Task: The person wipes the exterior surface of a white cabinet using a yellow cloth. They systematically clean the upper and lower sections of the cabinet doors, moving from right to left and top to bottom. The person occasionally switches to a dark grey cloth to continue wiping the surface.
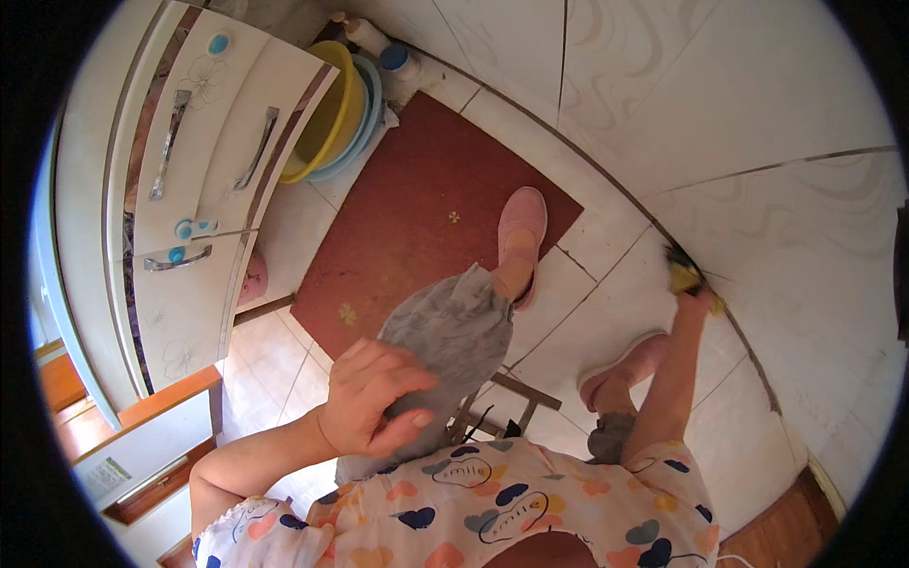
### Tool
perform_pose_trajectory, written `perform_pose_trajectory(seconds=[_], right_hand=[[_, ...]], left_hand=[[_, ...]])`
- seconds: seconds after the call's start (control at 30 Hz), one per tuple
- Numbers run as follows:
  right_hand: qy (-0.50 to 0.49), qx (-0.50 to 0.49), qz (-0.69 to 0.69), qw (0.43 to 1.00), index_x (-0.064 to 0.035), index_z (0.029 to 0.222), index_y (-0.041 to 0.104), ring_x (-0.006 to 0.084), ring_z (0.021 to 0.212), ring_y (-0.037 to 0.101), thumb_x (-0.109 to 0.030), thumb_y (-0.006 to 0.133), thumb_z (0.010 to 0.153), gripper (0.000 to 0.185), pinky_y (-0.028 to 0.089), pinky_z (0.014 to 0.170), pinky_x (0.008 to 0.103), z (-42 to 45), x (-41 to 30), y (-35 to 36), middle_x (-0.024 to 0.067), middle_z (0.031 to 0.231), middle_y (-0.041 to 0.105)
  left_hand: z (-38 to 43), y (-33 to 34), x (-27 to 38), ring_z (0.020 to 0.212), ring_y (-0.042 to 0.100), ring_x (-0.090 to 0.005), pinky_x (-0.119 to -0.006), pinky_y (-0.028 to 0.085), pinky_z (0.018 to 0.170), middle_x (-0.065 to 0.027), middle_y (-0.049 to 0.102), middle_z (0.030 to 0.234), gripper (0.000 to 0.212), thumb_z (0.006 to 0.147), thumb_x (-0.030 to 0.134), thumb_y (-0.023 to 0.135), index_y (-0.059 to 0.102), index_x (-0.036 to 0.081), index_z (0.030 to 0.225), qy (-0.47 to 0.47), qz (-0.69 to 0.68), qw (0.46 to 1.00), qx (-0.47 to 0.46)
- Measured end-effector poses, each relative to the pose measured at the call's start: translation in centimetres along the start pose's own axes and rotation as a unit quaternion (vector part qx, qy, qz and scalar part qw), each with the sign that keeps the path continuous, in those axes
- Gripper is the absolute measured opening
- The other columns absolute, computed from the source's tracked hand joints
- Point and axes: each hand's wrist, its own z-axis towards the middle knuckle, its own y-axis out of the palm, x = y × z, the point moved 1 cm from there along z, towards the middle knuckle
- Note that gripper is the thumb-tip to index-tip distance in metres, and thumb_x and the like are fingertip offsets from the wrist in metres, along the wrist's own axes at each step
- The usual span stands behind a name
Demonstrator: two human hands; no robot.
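Note:
Down at the right, my right hand (696, 295) is at the foot of the tiled wall (767, 234), closed around a small yellow-and-black object (683, 277), perhaps a brush. Its fingers are mostly hidden, and the object is too small and blurred to name surely. It is by the dark joint between wall and floor. My left hand (380, 397) holds nothing; its fingers are loosely bent, with the thumb apart from them. It is over the grey trouser leg (454, 326) near my knee.
A red mat (405, 220) lies on the white floor tiles, under one pink shoe (522, 220). A white cabinet (192, 156) with metal handles stands left. Beyond it are a yellow basin (334, 121), blue basins and bottles (366, 35). A stool frame (525, 390) shows below me.

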Motion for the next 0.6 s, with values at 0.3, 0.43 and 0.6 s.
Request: perform_pose_trajectory(seconds=[0.3, 0.43, 0.6], right_hand=[[0.079, 0.015, -0.021, 0.997, -0.0044, 0.144, 0.051, 0.0323, 0.134, 0.050, -0.028, 0.045, 0.108, 0.044, 0.038, 0.117, 0.0539, -6.2, 5.4, 8.0, 0.0144, 0.148, 0.052], [-0.023, 0.050, -0.006, 0.998, -0.0035, 0.144, 0.052, 0.0344, 0.136, 0.048, -0.028, 0.047, 0.106, 0.045, 0.036, 0.117, 0.0558, 0.4, -9.2, -5.9, 0.0157, 0.149, 0.052], [-0.044, 0.058, 0.011, 0.997, -0.0038, 0.142, 0.054, 0.0360, 0.135, 0.050, -0.029, 0.046, 0.105, 0.045, 0.037, 0.115, 0.0583, 0.0, -15.8, -8.8, 0.0163, 0.147, 0.053]], left_hand=[[1.1, 1.2, 2.1, 0.080, 0.062, -0.0303, -0.040, 0.047, 0.071, -0.0094, 0.066, 0.091, 0.024, 0.086, 0.026, 0.072, 0.067, 0.008, 0.101, -0.011, 0.017, 1.000, -0.009], [0.6, 1.2, 1.4, 0.080, 0.062, -0.0299, -0.040, 0.047, 0.071, -0.0091, 0.066, 0.091, 0.024, 0.085, 0.025, 0.072, 0.067, 0.008, 0.101, -0.012, 0.025, 1.000, -0.012], [0.3, 1.6, 2.3, 0.079, 0.061, -0.0301, -0.039, 0.045, 0.069, -0.0103, 0.065, 0.091, 0.026, 0.084, 0.024, 0.072, 0.066, 0.007, 0.103, -0.019, 0.044, 0.999, -0.021]])
